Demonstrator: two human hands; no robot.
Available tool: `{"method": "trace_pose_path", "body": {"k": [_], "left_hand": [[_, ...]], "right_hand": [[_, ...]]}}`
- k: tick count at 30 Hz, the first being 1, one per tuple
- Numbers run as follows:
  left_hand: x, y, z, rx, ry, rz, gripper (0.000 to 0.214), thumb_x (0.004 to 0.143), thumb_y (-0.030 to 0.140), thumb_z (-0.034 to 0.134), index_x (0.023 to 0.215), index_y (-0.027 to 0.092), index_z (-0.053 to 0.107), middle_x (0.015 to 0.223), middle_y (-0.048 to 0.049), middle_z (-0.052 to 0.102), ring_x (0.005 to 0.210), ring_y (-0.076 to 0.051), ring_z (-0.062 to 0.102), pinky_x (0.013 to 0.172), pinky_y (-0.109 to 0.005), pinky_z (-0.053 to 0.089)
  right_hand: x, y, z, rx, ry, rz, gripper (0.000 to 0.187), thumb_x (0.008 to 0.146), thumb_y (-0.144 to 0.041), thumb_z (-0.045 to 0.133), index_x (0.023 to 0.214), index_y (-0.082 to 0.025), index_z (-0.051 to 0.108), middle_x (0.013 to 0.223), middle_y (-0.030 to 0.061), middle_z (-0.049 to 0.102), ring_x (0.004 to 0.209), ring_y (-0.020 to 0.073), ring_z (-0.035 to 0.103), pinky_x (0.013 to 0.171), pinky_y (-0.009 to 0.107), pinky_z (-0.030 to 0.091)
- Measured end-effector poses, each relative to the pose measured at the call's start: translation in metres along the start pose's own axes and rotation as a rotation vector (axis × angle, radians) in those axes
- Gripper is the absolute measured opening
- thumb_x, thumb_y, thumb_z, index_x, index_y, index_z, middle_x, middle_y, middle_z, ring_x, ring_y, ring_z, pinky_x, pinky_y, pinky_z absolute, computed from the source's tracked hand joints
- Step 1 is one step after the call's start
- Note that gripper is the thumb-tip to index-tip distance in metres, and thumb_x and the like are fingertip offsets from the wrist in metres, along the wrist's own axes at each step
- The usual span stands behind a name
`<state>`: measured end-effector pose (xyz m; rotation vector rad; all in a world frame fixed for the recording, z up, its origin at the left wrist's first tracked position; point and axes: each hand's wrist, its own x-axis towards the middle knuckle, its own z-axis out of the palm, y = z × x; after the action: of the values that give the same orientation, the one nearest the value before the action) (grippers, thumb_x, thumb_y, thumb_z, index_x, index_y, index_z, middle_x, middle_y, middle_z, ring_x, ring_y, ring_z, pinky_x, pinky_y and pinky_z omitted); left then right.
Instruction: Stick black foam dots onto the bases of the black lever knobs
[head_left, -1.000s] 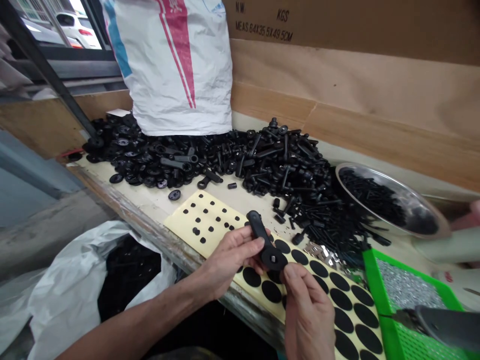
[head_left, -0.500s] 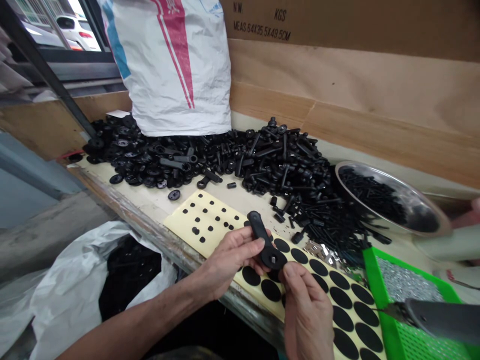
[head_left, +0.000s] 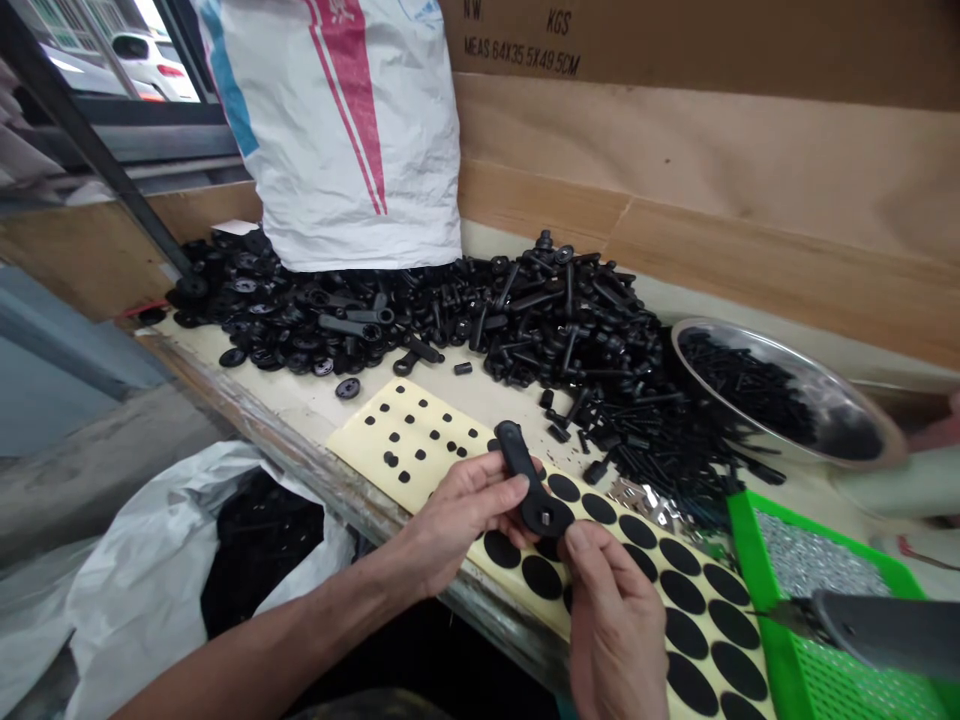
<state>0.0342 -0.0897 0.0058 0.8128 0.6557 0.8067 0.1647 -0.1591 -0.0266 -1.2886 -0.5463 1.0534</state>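
Almost nothing moves: btm ctr, L hand grips black crank arm, R hand pinches its round end; hold L still.

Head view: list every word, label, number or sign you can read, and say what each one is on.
"N.W.", on the brown cardboard, partly cut off by the top edge
"KGS", on the same cardboard
"MEAS:64X35.5X49.5CM", below those
White sack: a character on the red print, cut off, not readable; blue print likewise
Black lever-like part in the left hand: no legible lettering
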Motion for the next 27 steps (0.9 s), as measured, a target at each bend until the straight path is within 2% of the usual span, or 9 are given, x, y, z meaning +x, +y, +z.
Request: {"method": "trace_pose_path", "body": {"k": [8, 19, 24, 27], "left_hand": [[0.0026, -0.0002, 0.0002, 0.000, 0.008, -0.003, 0.030, 0.089, 0.028, 0.060, 0.112, 0.010, 0.063, 0.089, -0.0112, 0.067, 0.068, -0.012, 0.058, 0.060, -0.023, 0.048], [0.0028, -0.0028, -0.0028, 0.019, 0.027, -0.007, 0.030, 0.089, 0.029, 0.061, 0.114, 0.012, 0.064, 0.089, -0.0091, 0.067, 0.071, -0.013, 0.058, 0.061, -0.023, 0.048], [0.0021, -0.0018, -0.0036, 0.023, 0.037, 0.011, 0.030, 0.089, 0.029, 0.061, 0.114, 0.013, 0.064, 0.090, -0.0082, 0.066, 0.071, -0.012, 0.058, 0.062, -0.024, 0.047], [-0.0002, -0.0013, -0.0035, 0.035, 0.051, 0.033, 0.030, 0.084, 0.027, 0.067, 0.111, 0.015, 0.065, 0.093, -0.0067, 0.066, 0.075, -0.012, 0.058, 0.065, -0.024, 0.048]], "right_hand": [[0.0002, 0.0010, -0.0007, 0.024, -0.009, 0.000, 0.024, 0.073, -0.040, 0.076, 0.073, -0.019, 0.065, 0.073, -0.0029, 0.058, 0.074, 0.0114, 0.050, 0.074, 0.022, 0.043], [0.0004, 0.0049, -0.0015, -0.067, 0.009, -0.025, 0.022, 0.075, -0.040, 0.074, 0.077, -0.020, 0.067, 0.077, -0.0021, 0.061, 0.077, 0.0123, 0.052, 0.074, 0.023, 0.044], [0.0013, 0.0070, -0.0006, -0.168, 0.063, -0.116, 0.021, 0.077, -0.041, 0.073, 0.077, -0.021, 0.066, 0.076, -0.0026, 0.060, 0.074, 0.0117, 0.051, 0.069, 0.021, 0.043], [0.0008, 0.0075, 0.0006, -0.247, 0.065, -0.165, 0.020, 0.079, -0.040, 0.070, 0.077, -0.021, 0.065, 0.075, -0.0028, 0.058, 0.071, 0.0112, 0.050, 0.064, 0.020, 0.042]]}}
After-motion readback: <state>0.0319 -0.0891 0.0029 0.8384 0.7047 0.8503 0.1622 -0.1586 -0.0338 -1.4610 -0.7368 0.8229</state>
